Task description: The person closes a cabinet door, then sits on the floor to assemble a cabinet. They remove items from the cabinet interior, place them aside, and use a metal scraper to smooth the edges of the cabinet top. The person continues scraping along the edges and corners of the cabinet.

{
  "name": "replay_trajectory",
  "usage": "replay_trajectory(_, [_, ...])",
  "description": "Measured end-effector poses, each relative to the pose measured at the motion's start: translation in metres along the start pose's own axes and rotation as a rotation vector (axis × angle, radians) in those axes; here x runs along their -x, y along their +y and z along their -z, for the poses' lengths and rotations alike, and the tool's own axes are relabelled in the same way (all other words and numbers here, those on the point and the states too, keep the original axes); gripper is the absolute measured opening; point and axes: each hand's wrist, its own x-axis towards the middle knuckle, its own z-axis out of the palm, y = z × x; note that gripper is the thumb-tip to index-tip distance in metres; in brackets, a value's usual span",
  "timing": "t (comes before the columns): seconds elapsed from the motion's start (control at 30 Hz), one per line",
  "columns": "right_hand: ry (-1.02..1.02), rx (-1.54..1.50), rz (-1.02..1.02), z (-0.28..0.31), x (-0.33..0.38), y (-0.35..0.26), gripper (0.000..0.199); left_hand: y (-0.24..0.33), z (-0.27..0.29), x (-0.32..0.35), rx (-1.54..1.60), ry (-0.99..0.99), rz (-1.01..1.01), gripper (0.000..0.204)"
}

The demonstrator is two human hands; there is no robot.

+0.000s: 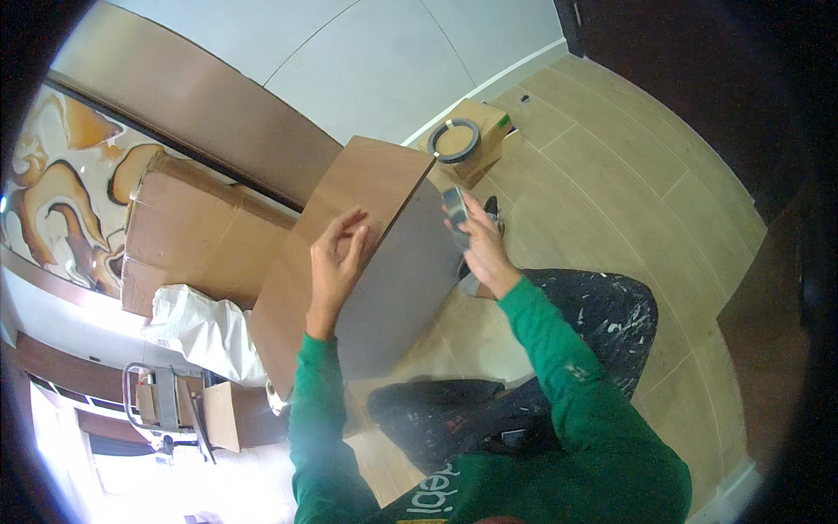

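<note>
- Brown cardboard [201, 240] is leaning at far left, a white bag [209, 336] lying against it.
- Left hand [336, 262] is hovering at the panel piece's brown top, its grip half curling; whether it is pinching anything, I cannot tell.
- Panel piece [384, 288] is standing between the hands, apparently already joined; what is remaining is not showing.
- Right hand [484, 249] is wrapping its grip around a small grey object [455, 210], seemingly mid-work.
- Dark ring [456, 159] is resting on a carton [491, 118].

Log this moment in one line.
left hand: loosely curled, over brown rectangular board, contact unclear | right hand: holding grey oblong object
</note>
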Motion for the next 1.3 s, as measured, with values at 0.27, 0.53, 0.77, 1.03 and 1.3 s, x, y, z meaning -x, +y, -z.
replay_trajectory(0.27, [0.245,-0.013,0.373,-0.092,-0.036,0.049,0.072,-0.065,0.003,-0.032,-0.385,0.153,-0.15,0.035])
replay_trajectory(0.53, [0.308,-0.233,0.398,-0.118,-0.031,0.057,0.072,-0.071,-0.002,-0.033,-0.381,0.177,-0.046,0.034])
replay_trajectory(0.77, [0.255,-0.1,0.489,-0.117,-0.033,0.076,0.074,-0.073,-0.001,-0.035,-0.414,0.173,-0.087,0.029])
replay_trajectory(1.03, [0.202,-0.051,0.495,-0.123,-0.03,0.064,0.074,-0.069,-0.002,-0.034,-0.443,0.184,-0.074,0.028])
replay_trajectory(1.3, [0.173,-0.051,0.637,-0.107,-0.042,0.07,0.074,-0.068,-0.003,-0.036,-0.423,0.159,-0.043,0.027])
